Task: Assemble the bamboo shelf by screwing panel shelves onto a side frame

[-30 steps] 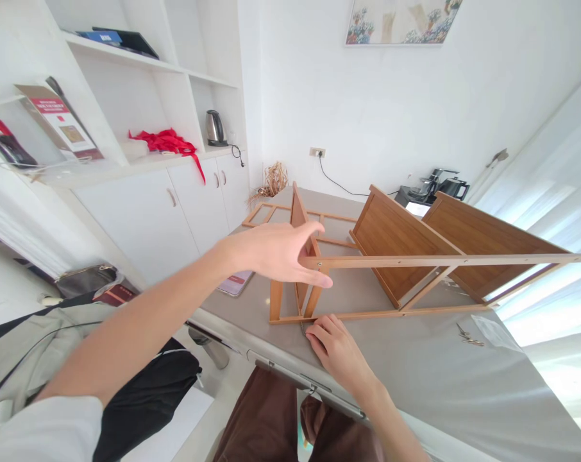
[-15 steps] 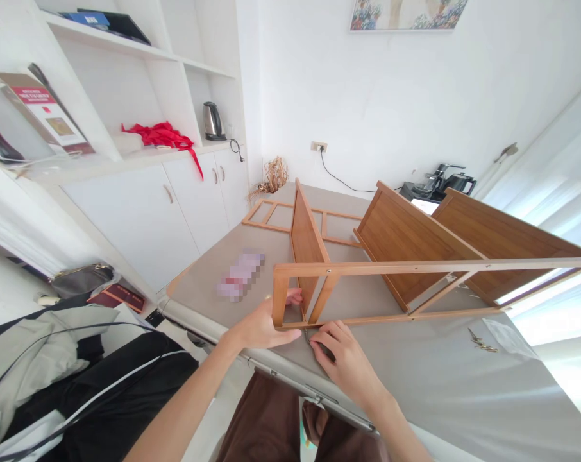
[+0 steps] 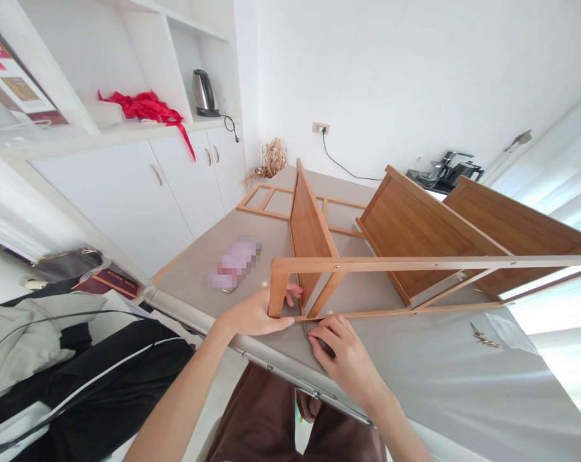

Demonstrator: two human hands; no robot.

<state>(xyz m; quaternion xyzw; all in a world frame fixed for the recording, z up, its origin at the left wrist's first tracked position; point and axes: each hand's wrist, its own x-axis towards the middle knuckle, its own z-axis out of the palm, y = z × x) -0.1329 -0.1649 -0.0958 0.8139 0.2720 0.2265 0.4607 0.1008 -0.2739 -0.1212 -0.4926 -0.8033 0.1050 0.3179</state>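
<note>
A wooden shelf unit (image 3: pixel 367 264) lies on its side on the table, with several slatless brown boards standing up from its long frame. At the near left end, my left hand (image 3: pixel 256 312) wraps round the frame's corner, fingers behind and thumb along the lower rail. Just right of it, my right hand (image 3: pixel 341 350) is closed, its fingertips against a thin bent metal hex key (image 3: pixel 305 330) at the lower rail, below the first board (image 3: pixel 310 231). Most of the key is hidden by the fingers.
A second ladder-like wooden frame (image 3: pixel 264 200) lies flat behind the unit. A blurred pinkish object (image 3: pixel 235 264) rests on the table's left side. Several screws (image 3: pixel 483 337) and a clear plastic bag (image 3: pixel 512 332) lie at the right. Clothes (image 3: pixel 112 366) are heaped at lower left.
The view has tipped down a little. My left thumb has come up against the lower rail. My right hand stays at the rail with the hex key.
</note>
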